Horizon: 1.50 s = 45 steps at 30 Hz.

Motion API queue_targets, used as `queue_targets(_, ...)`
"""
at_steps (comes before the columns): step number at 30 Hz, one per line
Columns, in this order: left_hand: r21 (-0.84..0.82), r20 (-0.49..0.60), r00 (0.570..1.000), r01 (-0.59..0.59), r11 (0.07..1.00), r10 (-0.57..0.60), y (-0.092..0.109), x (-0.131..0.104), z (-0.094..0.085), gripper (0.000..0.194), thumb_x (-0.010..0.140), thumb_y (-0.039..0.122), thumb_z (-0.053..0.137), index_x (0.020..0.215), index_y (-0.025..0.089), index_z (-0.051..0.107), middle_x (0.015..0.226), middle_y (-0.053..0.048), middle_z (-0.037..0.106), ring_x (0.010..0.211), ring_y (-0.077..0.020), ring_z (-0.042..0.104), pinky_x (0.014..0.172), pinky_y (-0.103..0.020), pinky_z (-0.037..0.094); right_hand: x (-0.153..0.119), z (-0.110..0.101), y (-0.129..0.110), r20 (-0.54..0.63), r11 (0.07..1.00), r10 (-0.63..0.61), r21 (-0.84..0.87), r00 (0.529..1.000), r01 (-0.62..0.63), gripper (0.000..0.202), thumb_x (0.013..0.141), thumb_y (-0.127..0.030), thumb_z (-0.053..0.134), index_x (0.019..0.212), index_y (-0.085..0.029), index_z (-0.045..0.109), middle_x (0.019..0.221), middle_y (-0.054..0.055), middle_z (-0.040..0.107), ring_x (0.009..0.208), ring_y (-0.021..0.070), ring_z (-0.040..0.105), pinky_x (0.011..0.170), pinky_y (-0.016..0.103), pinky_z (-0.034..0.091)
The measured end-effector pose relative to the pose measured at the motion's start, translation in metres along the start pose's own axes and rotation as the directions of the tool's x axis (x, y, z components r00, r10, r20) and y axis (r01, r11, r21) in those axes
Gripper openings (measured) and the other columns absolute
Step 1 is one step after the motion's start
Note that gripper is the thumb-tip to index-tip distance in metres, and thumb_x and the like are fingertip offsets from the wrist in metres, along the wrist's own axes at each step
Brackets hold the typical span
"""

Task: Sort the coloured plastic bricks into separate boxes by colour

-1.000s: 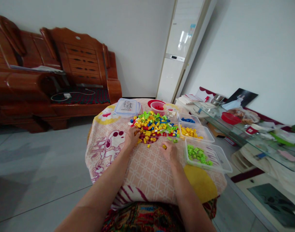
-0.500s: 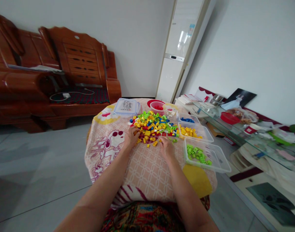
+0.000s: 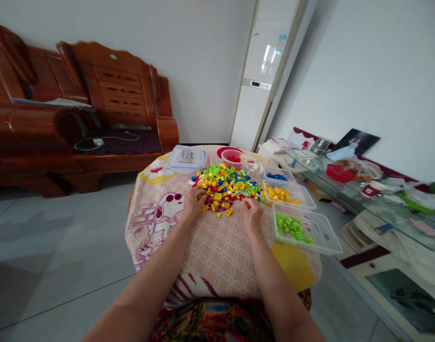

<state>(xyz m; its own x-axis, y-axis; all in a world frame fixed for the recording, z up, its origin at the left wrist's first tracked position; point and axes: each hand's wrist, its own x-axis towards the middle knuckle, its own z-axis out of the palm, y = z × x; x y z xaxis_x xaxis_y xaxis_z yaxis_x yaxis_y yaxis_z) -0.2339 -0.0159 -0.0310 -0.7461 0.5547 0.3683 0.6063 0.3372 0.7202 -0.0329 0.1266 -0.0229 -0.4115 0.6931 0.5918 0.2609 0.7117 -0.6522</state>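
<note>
A loose heap of small toy building bricks [image 3: 224, 180], mostly yellow, green, blue and red, lies on the cloth-covered table. At the heap's left edge my left hand [image 3: 193, 204] has its fingers curled together among yellow bricks; what they hold is hidden. My right hand [image 3: 252, 214] is at the near right edge, its fingertips pinched on a small yellow brick, only partly visible. Between the hands a few yellow bricks [image 3: 229, 212] are scattered. To the right stand clear boxes of sorted bricks: blue bricks [image 3: 276, 177], yellow bricks [image 3: 281, 194] and green bricks [image 3: 292, 228].
Behind the heap are a tub with red bricks [image 3: 232, 156], some white bricks [image 3: 252, 167] and a lidded plastic box [image 3: 187, 158]. A cluttered glass table [image 3: 360, 199] stands close on the right. A wooden bench [image 3: 121, 95] is at the back left.
My right hand has shifted a little to the right, and the yellow brick by its fingertips has left its spot on the cloth. My left hand has hardly moved.
</note>
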Motion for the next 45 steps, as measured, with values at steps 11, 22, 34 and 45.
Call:
queue_targets(11,0.009,-0.004,1.0,0.001,1.0,-0.001,0.002,-0.001,0.0,0.028,0.079,0.025,0.055,0.099,0.02,0.074,0.13,-0.008,0.061,0.118,-0.0258,0.057,0.106,-0.041,0.044,0.015,-0.018,0.015,-0.216,0.998,0.049,0.05,0.975,-0.039,0.045,0.081,-0.021,0.044,0.122,-0.017,0.062,0.118,0.014,0.064,0.102,0.0227,0.062,0.092,0.041,0.051)
queue_targets(22,-0.016,-0.019,1.0,-0.012,1.0,0.011,-0.002,0.001,0.003,0.028,0.079,0.025,0.055,0.099,0.019,0.074,0.13,-0.009,0.061,0.118,-0.0254,0.058,0.107,-0.042,0.043,-0.023,0.007,-0.032,0.384,0.909,-0.269,-0.202,0.883,0.365,0.008,0.083,-0.023,0.067,0.089,-0.021,0.071,0.09,0.008,0.069,0.092,0.0226,0.059,0.087,0.035,0.046)
queue_targets(34,-0.013,0.0,1.0,0.012,1.0,-0.012,0.0,0.001,0.001,0.028,0.08,0.026,0.055,0.099,0.019,0.074,0.131,-0.009,0.06,0.119,-0.0268,0.057,0.107,-0.043,0.043,-0.019,0.009,-0.012,0.149,0.989,-0.142,-0.021,0.979,0.146,0.024,0.08,-0.014,0.054,0.092,-0.021,0.072,0.102,0.008,0.07,0.097,0.0201,0.063,0.091,0.034,0.049)
queue_targets(45,-0.004,0.001,1.0,-0.01,1.0,0.01,0.0,0.0,0.0,0.029,0.079,0.026,0.055,0.1,0.019,0.074,0.13,-0.009,0.061,0.119,-0.0263,0.057,0.107,-0.042,0.042,0.037,-0.034,0.019,-0.397,0.988,0.15,0.095,0.906,-0.122,0.046,0.08,-0.022,0.045,0.122,-0.013,0.062,0.132,0.018,0.055,0.103,0.023,0.061,0.086,0.038,0.053)
